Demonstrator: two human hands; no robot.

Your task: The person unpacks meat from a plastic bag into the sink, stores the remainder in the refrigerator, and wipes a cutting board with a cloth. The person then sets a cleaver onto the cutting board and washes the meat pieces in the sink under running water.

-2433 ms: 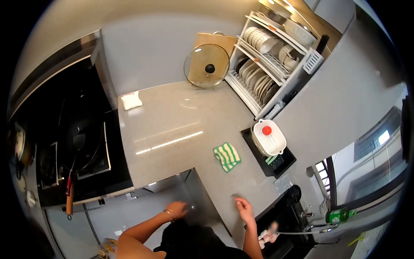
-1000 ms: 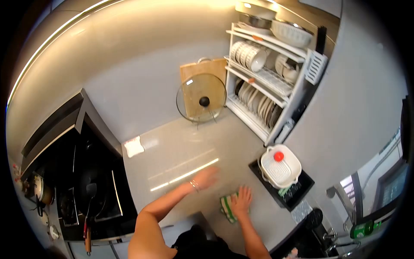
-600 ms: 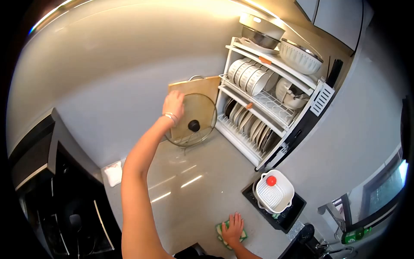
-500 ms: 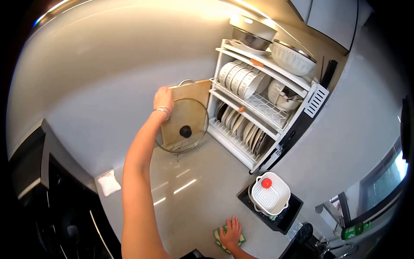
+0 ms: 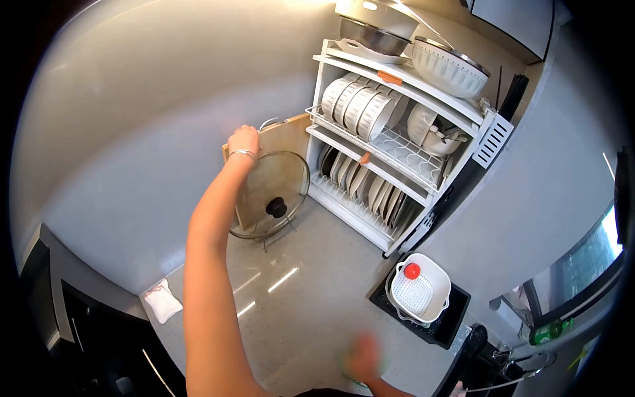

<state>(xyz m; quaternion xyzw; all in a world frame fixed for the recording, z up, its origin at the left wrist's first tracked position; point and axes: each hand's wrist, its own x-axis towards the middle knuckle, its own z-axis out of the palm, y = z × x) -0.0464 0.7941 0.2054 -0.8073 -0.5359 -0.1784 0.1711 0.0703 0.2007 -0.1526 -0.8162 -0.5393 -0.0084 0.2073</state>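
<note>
My left hand (image 5: 243,140) is closed on the top edge of a wooden cutting board (image 5: 254,178), which stands upright against the wall. In front of the board leans a round glass lid (image 5: 297,188) with a black knob, held in a wire stand. Low in the view, my right hand (image 5: 365,357) is smeared by motion over the grey countertop (image 5: 317,284). A green-edged cloth (image 5: 357,382) shows in part beneath it, mostly covered by the hand.
A white dish rack (image 5: 370,155) with bowls and plates stands at the back right. Below it, a white colander (image 5: 423,298) with a red round item (image 5: 412,270) sits over a black basin (image 5: 456,324). At left lies a folded white cloth (image 5: 163,302).
The camera view has shifted slightly. My left hand still grips the board, whose corner now shows left of the hand. My right hand, sharp before with the cloth under it, is now blurred by motion.
</note>
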